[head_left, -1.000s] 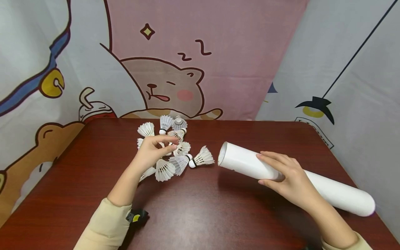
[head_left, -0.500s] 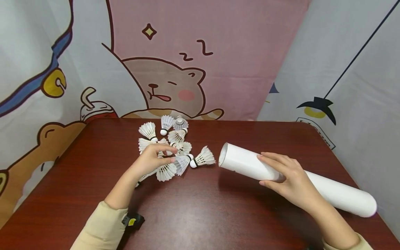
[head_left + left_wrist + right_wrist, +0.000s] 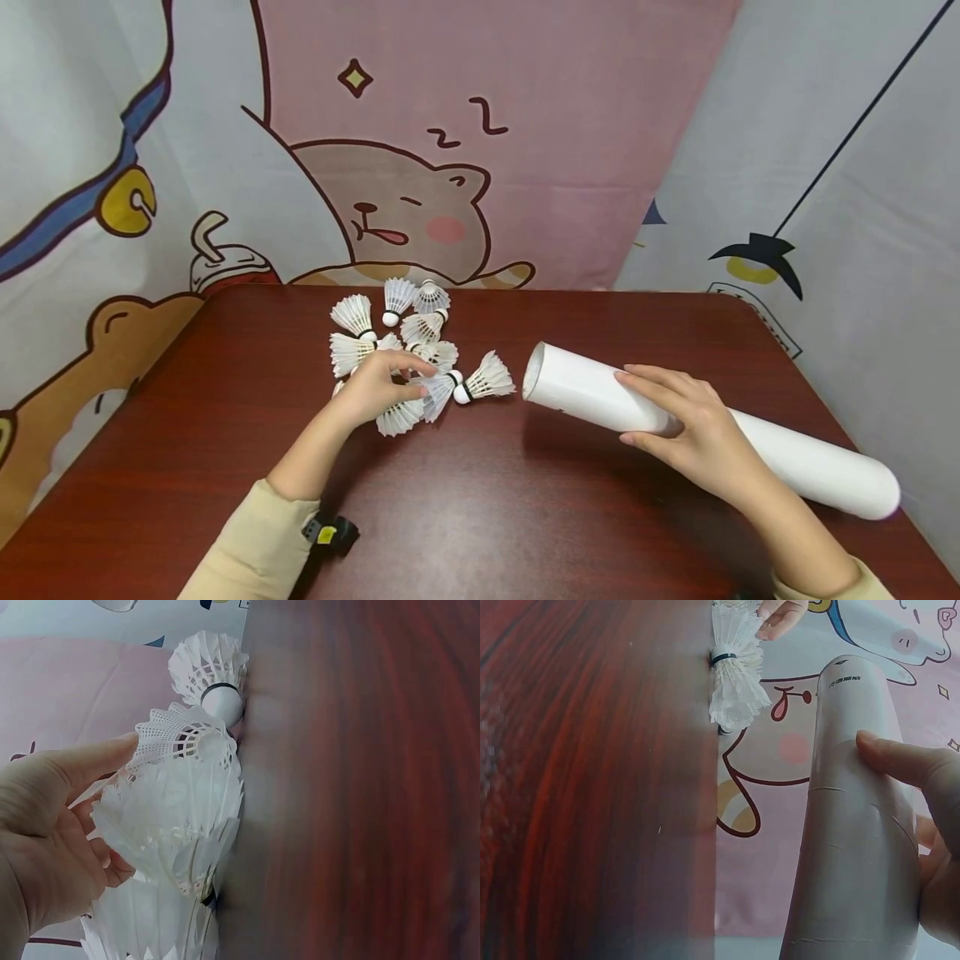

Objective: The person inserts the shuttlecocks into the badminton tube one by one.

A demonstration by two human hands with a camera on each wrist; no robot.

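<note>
My left hand (image 3: 375, 390) hovers over the front of a loose cluster of shuttlecocks, thumb and forefinger apart. Right by its fingertips is a white plastic shuttlecock (image 3: 438, 398); the left wrist view shows the thumb at the skirt edge of this mesh shuttlecock (image 3: 156, 739), contact unclear. A feather shuttlecock (image 3: 395, 417) lies partly hidden below the hand. To the right, my right hand (image 3: 693, 425) grips a long white tube (image 3: 585, 385) round its middle, thumb on the near side. The tube's open end faces the cluster and is raised slightly off the table.
Another feather shuttlecock (image 3: 487, 379) lies at the cluster's right side, cork to the left. Several more, such as a shuttlecock (image 3: 352, 315), spread toward the back edge of the dark red wooden table (image 3: 480, 517). A cartoon-printed curtain (image 3: 570, 167) hangs behind.
My left hand has come down and nearer from the middle of the cluster, then shifted slightly right to the plastic shuttlecock. The right hand and the tube have stayed almost still.
</note>
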